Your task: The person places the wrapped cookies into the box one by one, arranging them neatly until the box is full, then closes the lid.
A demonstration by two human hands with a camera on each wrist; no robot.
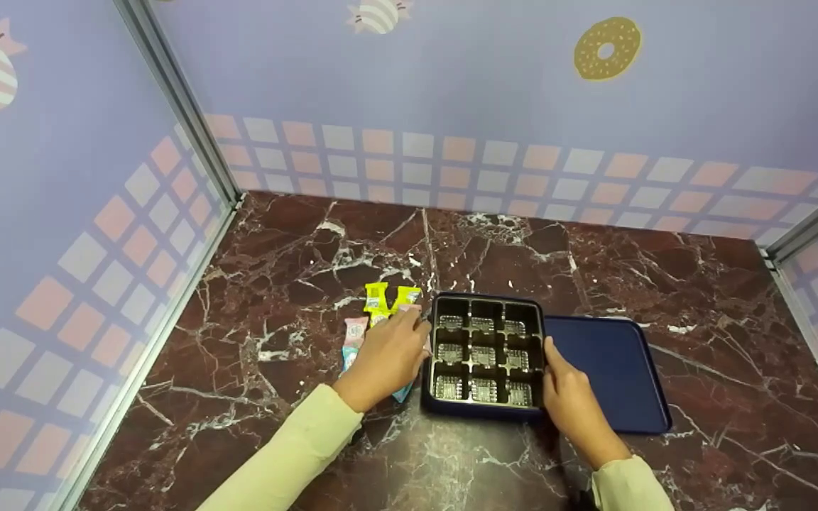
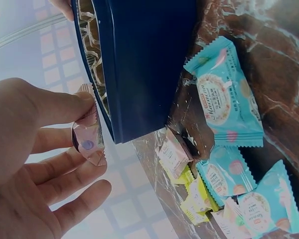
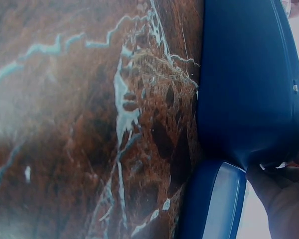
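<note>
While right fingers [image 1: 556,360] grip the box [image 1: 473,410], left fingers [image 2: 60,165] narrowly pinch a pink packet [image 2: 87,133], likely light, crushable, best held edgewise

Wrappers [image 2: 228,94] look like glossy plastic, the box [image 2: 144,64] smooth, the tabletop [image 1: 238,426] polished stone.

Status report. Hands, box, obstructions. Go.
Left hand pinching pink-wrapped sweet beside box. Right hand touching box's right side. Box open, lid lying to its right. Nothing seen blocking the box's opening.
</note>
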